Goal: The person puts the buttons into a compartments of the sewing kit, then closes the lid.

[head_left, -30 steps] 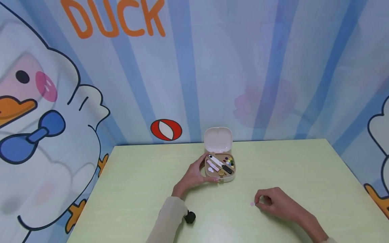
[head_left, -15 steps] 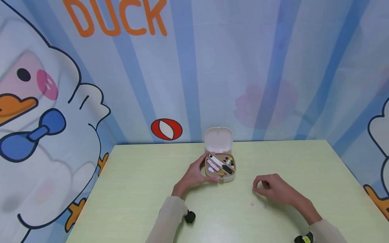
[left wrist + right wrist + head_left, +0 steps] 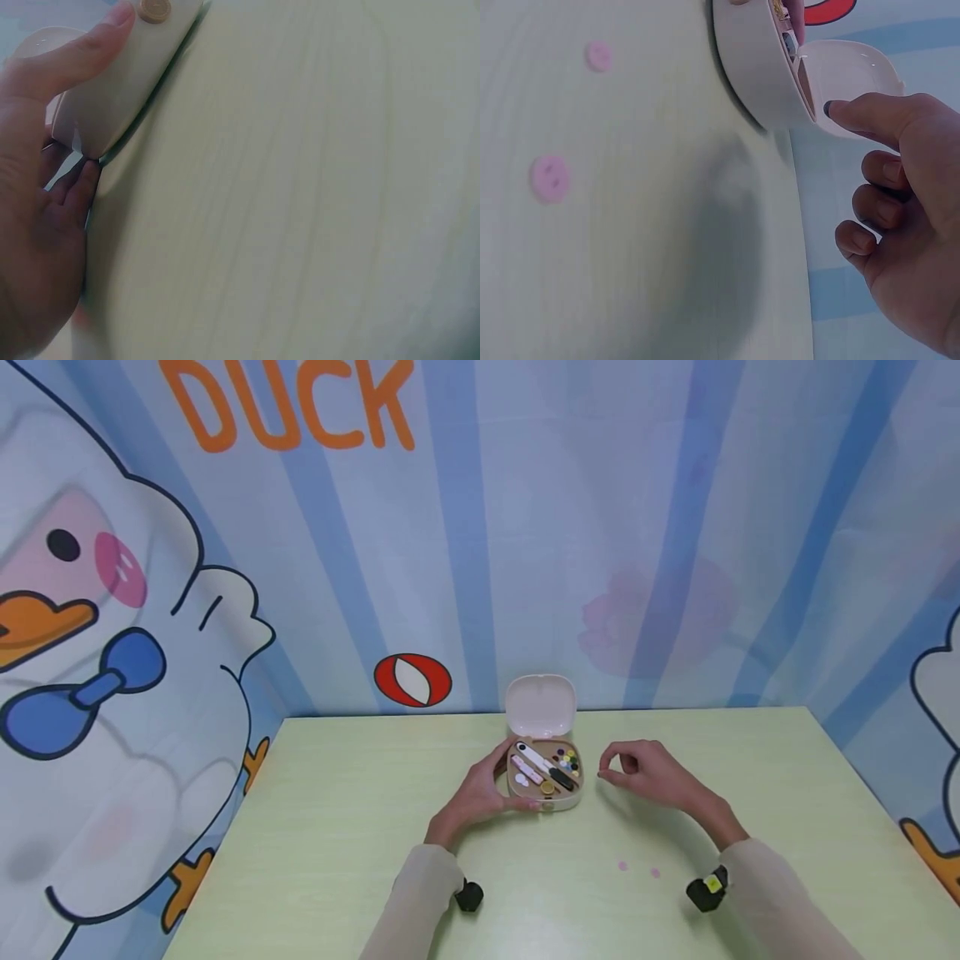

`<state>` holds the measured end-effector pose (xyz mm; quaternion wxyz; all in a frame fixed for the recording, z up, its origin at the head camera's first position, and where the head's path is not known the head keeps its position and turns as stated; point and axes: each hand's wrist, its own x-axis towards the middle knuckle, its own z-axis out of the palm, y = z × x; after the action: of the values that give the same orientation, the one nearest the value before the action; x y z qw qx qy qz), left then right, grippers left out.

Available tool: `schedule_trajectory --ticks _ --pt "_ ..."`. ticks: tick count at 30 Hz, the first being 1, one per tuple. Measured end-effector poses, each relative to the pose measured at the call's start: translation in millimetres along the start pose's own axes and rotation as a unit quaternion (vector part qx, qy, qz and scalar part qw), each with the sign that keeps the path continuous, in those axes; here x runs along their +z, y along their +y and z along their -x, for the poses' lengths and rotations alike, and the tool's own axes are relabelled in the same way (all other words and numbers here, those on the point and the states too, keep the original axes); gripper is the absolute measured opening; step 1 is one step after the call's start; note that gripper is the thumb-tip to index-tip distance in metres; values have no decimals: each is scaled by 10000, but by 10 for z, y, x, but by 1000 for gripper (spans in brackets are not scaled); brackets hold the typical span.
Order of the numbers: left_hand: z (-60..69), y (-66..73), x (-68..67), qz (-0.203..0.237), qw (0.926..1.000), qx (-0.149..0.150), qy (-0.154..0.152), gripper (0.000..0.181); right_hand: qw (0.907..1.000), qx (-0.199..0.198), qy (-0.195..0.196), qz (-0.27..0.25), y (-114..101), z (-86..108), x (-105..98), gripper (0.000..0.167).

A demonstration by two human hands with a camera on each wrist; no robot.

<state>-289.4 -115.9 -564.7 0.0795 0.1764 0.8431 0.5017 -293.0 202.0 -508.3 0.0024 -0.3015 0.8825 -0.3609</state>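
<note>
Dark button (image 3: pixel 828 109): likely light, best held by its rim; right grip (image 3: pixel 651 770) pinches it, left grip (image 3: pixel 476 793) holds the box (image 3: pixel 564 805).

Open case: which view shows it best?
Head: nearly the whole case shows, lid up, contents visible. Left wrist shows mostly wall and a round knob; right wrist, its side, lid and a sliver of contents.

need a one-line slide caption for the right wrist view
The right hand pinches a small dark piece near the open case, with two pink buttons lying on the table.
</note>
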Motion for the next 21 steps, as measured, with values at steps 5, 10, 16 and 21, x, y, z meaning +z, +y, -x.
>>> schedule_trajectory --ticks 5,10,16,21 --pt "-1 -4 -2 58 10000 37 11 117 10000 51 56 -65 3 -187 52 6" --pt "-11 -11 -7 16 10000 62 -7 118 9994 319 96 -130 12 -338 132 4" --pt "-14 -20 -8 -8 10000 75 -11 117 9982 472 237 -267 -22 -481 241 5" --pt "-4 -20 -11 -55 10000 82 -3 117 9973 606 306 -284 -66 -584 324 5"
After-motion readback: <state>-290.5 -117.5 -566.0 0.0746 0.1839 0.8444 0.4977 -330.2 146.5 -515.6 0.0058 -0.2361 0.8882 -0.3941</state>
